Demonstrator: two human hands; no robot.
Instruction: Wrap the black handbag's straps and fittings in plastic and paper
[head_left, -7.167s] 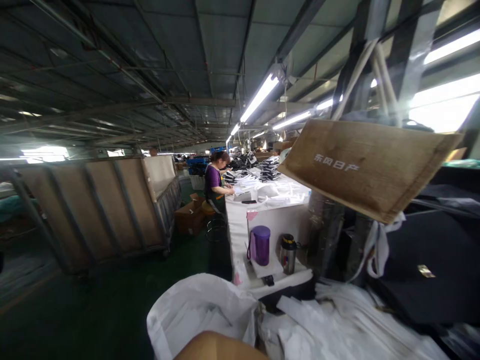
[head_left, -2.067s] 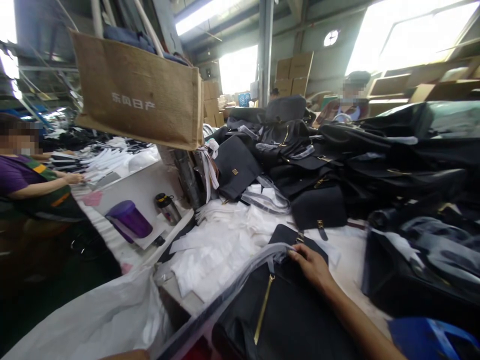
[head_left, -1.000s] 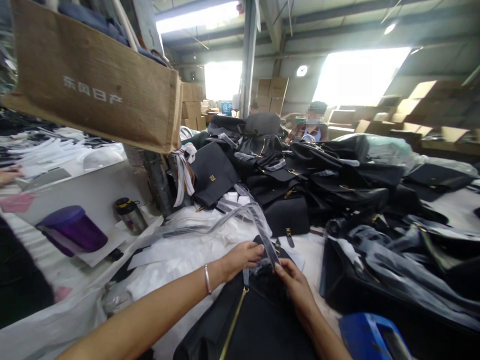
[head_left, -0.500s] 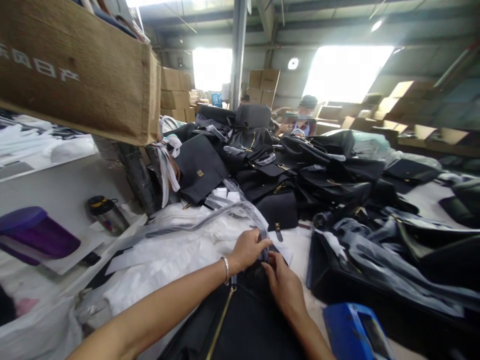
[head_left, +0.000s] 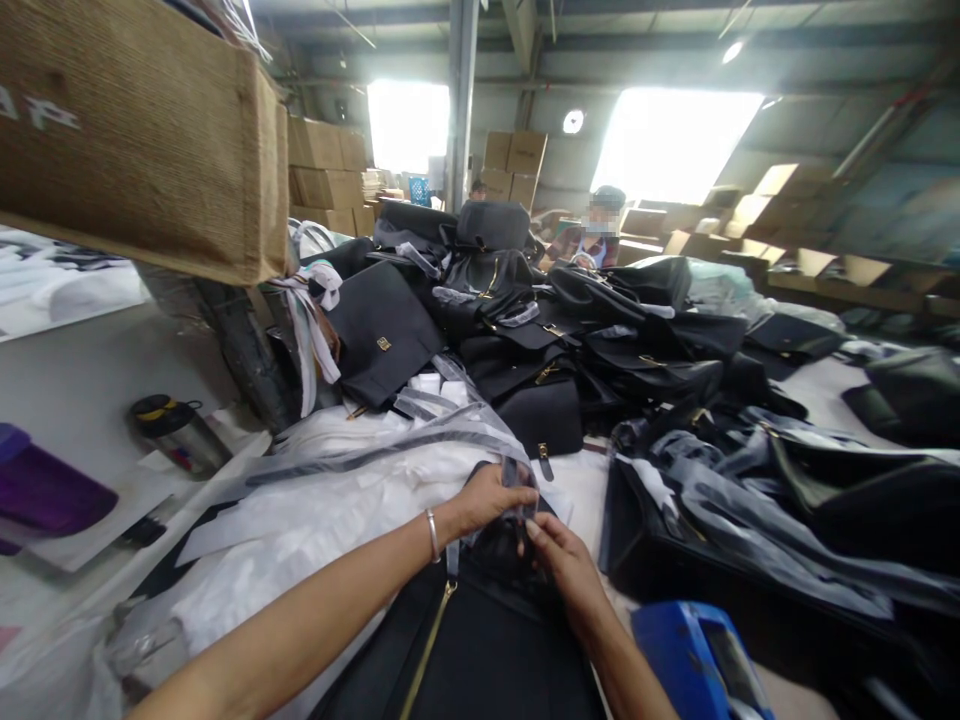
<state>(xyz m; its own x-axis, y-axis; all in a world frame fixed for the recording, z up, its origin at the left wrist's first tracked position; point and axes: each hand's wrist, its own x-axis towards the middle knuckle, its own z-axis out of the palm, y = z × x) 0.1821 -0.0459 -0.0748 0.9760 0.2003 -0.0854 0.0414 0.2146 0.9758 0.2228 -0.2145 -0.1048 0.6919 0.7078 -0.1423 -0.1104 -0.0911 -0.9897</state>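
Over the black bag (head_left: 491, 645), a wrapped strap (head_left: 516, 470) is gripped in the curled left hand (head_left: 484, 497); the right hand (head_left: 568, 562) is kept nearly closed, any hold there unclear; other bags (head_left: 538, 412) are heaped beyond the black bag

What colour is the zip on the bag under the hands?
The zip is gold; see head view.

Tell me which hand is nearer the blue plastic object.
Right. The right hand is above-left of the blue plastic object in view; the left hand is farther left and higher.
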